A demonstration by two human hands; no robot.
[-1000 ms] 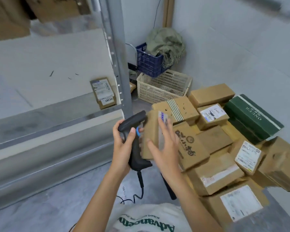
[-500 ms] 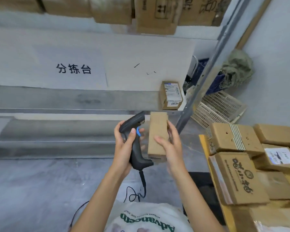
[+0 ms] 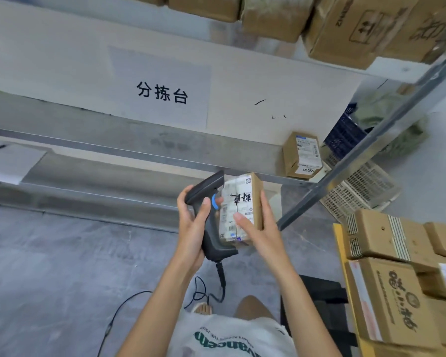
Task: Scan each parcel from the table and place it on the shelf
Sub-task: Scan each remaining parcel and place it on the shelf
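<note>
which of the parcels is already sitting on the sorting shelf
The small brown parcel marked 0836, lying alone at the shelf's right end by the upright post. The others are stacked on the table or held in hand.

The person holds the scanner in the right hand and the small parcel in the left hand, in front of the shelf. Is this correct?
The hands are swapped. The head view shows the left hand gripping the scanner and the right hand holding the small parcel. They are in front of the shelf.

One head-worn wide-angle camera looks forward and steeply down from the person's own viewpoint, close above both hands, facing the metal shelf point(image 3: 165, 153) that fills the upper frame; the grey floor point(image 3: 62, 266) lies below, with stacked parcels at the right edge
</note>
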